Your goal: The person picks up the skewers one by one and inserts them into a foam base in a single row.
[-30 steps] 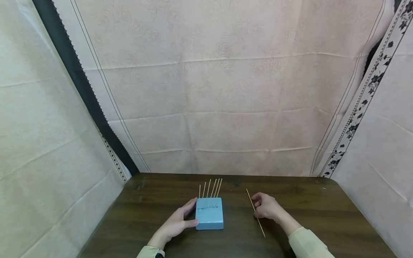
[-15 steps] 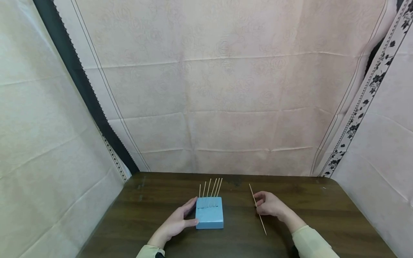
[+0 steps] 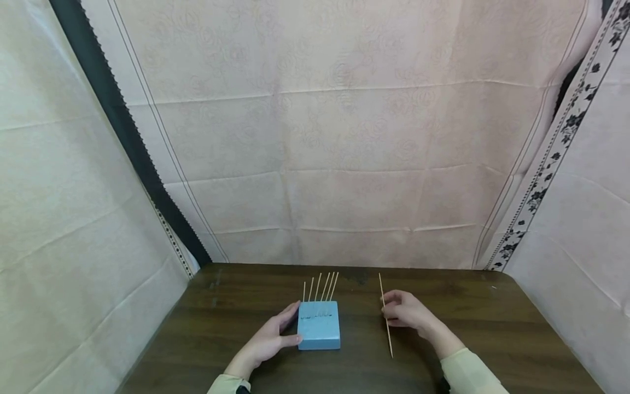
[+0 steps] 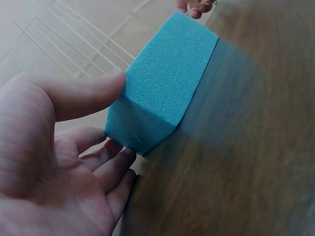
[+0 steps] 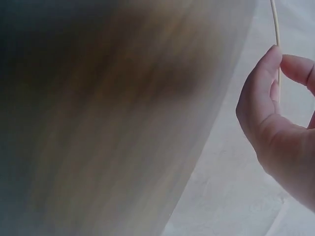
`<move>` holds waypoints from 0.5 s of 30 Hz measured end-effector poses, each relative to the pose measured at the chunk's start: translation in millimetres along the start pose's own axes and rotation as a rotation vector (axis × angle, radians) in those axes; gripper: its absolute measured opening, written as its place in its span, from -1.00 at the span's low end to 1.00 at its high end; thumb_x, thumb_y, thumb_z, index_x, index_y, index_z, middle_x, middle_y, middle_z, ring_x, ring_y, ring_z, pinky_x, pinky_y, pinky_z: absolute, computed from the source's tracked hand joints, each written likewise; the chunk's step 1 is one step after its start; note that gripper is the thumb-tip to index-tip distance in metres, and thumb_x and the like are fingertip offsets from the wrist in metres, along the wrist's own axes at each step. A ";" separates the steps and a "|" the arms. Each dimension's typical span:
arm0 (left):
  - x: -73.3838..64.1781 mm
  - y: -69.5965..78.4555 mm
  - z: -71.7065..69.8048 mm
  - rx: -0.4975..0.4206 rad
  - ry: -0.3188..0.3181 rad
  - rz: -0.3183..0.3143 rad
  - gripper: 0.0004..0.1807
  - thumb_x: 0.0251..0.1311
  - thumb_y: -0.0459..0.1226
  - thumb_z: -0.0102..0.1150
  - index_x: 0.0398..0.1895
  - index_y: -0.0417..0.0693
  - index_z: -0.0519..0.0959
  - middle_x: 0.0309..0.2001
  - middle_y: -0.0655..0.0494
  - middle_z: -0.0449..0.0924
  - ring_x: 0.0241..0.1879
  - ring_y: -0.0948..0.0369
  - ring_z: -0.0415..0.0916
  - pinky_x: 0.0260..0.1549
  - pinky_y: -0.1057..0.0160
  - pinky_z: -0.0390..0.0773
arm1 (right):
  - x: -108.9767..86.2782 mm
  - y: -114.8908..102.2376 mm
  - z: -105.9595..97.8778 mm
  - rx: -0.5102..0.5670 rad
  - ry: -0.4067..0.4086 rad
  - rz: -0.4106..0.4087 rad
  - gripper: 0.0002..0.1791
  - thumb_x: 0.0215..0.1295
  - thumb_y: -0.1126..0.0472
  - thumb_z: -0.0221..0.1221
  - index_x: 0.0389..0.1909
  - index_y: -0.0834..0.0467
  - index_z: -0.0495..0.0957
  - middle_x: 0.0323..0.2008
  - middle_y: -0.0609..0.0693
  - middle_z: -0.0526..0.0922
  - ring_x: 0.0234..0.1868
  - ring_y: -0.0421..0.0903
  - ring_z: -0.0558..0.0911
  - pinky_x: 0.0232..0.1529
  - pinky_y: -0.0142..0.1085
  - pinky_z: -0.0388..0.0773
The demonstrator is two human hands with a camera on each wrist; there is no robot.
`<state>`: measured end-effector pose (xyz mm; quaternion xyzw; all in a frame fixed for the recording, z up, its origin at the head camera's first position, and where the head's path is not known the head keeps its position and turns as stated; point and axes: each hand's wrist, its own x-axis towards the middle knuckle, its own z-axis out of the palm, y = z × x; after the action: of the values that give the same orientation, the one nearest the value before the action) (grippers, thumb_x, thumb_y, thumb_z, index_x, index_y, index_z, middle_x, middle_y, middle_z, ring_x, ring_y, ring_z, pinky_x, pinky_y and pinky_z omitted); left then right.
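Observation:
A light blue foam block (image 3: 319, 331) stands on the table with several thin wooden skewers (image 3: 334, 285) rising in a row from its top. My left hand (image 3: 266, 340) grips the block by its left side; in the left wrist view the thumb (image 4: 93, 96) lies on one side and the fingers reach round the other. To the right of the block, my right hand (image 3: 409, 314) pinches another wooden skewer (image 3: 389, 339) near its middle, held almost upright and apart from the block. In the right wrist view, thumb and fingertip meet on the skewer (image 5: 275, 22).
Both hands work over a dark brown wooden table (image 3: 221, 312). A pale cloth (image 3: 344, 164) hangs behind its far edge. More cloth hangs at the left (image 3: 74, 219) and the right, where a flower-patterned border (image 3: 538, 191) runs down.
The skewer in my right hand has turned from a slant to nearly upright, after a small shift right and back left. My left hand and the block have stayed in place.

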<state>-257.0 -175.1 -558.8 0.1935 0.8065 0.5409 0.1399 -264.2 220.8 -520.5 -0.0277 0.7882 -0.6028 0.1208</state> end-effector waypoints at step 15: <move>-0.5 2.1 -0.1 0.005 -0.002 -0.009 0.01 0.34 -0.15 0.45 0.73 -0.12 0.10 0.70 -0.27 -0.02 0.64 -0.29 -0.05 0.53 -0.41 0.00 | -12.5 -48.2 50.3 0.331 0.224 -0.172 -0.75 0.59 0.33 0.17 0.14 0.38 0.49 -0.17 0.16 0.71 -0.16 0.01 0.76 -0.07 -0.17 0.79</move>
<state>-256.3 -174.7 -556.8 0.1907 0.8086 0.5381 0.1424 -245.8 162.7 -484.6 -0.0074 0.6818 -0.7313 -0.0164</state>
